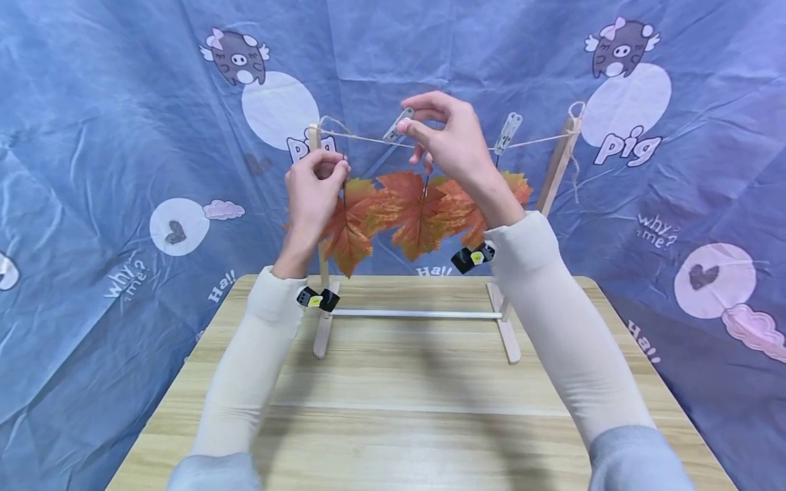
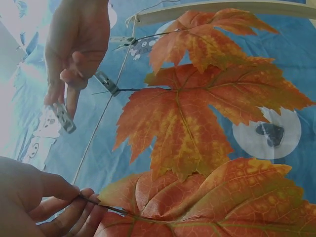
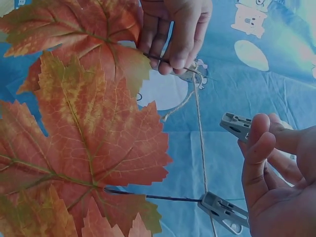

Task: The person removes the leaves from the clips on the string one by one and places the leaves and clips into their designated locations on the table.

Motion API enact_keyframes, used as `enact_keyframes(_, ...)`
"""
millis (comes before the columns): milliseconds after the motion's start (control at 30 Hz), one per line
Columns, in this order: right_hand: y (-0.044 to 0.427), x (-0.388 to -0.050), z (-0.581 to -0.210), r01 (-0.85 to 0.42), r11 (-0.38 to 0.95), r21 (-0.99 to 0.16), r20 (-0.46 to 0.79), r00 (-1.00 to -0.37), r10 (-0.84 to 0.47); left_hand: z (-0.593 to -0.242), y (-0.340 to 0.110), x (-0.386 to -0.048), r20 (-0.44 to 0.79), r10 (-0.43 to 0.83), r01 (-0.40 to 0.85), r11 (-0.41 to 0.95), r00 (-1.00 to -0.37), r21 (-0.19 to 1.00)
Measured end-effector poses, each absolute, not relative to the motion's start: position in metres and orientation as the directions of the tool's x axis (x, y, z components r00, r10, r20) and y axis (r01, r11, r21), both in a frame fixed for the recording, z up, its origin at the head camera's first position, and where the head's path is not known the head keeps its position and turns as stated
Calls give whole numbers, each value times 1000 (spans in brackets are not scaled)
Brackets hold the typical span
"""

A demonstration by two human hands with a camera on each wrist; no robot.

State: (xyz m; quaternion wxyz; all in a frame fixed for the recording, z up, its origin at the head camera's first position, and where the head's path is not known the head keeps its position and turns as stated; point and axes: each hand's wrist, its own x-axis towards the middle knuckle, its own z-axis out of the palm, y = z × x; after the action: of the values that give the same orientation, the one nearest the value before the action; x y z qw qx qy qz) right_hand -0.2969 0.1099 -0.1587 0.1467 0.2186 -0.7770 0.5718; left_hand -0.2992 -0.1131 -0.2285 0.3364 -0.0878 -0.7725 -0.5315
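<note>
My left hand pinches the dark stem of an orange maple leaf between thumb and fingers, close to the string at its left end. Higher up and to the right, my right hand pinches a grey clothespin between thumb and fingertips, apart from the string. A second leaf hangs in the middle, its stem gripped by another clothespin on the string. On the right, a third leaf hangs from a clothespin.
Two wooden posts hold the string's ends, and a pale rod joins their feet. The stand rests on a wood-grain table. Behind it hangs a blue printed cloth.
</note>
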Motion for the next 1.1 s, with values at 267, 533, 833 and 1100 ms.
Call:
enact_keyframes(267, 121, -289, -167, -500, 223, -837, 466, -865, -189, -234, -121, -295, 607, -226, 491, 410, -762, 769)
enact_keyframes(533, 139, -277, -180, -497, 239, -834, 462, -866, -191, -240, -128, -284, 582, -238, 484, 363, -778, 796)
enact_keyframes(833, 165, -267, -196, -472, 306, -827, 447, -881, -153, -251, -138, -277, 581, -247, 477, 373, -776, 796)
enact_keyframes(1100, 186, -263, -214, -476, 308, -824, 458, -879, -135, -262, -144, -272, 545, -244, 463, 321, -802, 826)
